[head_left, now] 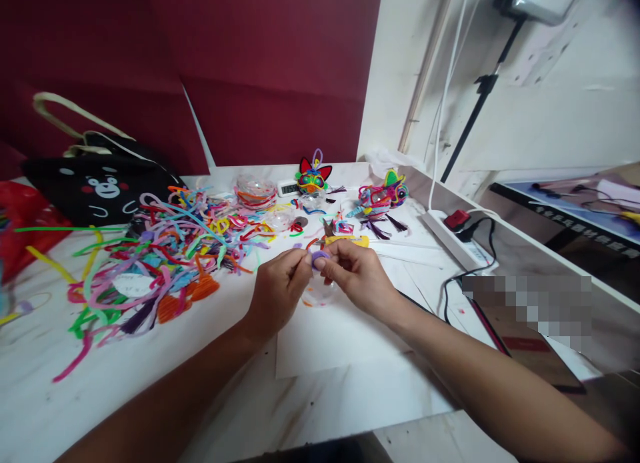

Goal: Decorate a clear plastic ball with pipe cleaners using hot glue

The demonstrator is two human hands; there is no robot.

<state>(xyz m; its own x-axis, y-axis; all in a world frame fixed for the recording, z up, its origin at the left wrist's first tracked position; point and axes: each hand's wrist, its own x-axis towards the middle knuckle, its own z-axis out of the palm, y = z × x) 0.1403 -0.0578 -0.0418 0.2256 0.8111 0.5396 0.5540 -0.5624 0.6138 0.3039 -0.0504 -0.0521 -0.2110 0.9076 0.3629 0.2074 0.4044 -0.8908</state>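
In the middle of the head view, my left hand (280, 286) and my right hand (357, 273) meet over the table. Both pinch a small purple pipe cleaner (319, 256), which looks curled into a loop or coil. The fingers hide part of it. Just below them sits a clear round plastic piece (320, 296) with orange bits showing. Scissors (328, 228) lie just beyond the fingers, beside a yellow object (357, 240). Farther back are a colourful animal-head ornament (313, 177) and a bright fish-like ornament (383, 196).
A tangled heap of pipe cleaners and tassels (165, 249) spreads over the left side. Behind it stands a black bag (100, 186). Clear bowls (255, 193) and a small digital timer (287, 189) are at the back. To the right lie a power strip (453, 243) and a dark-screened tablet (530, 349).
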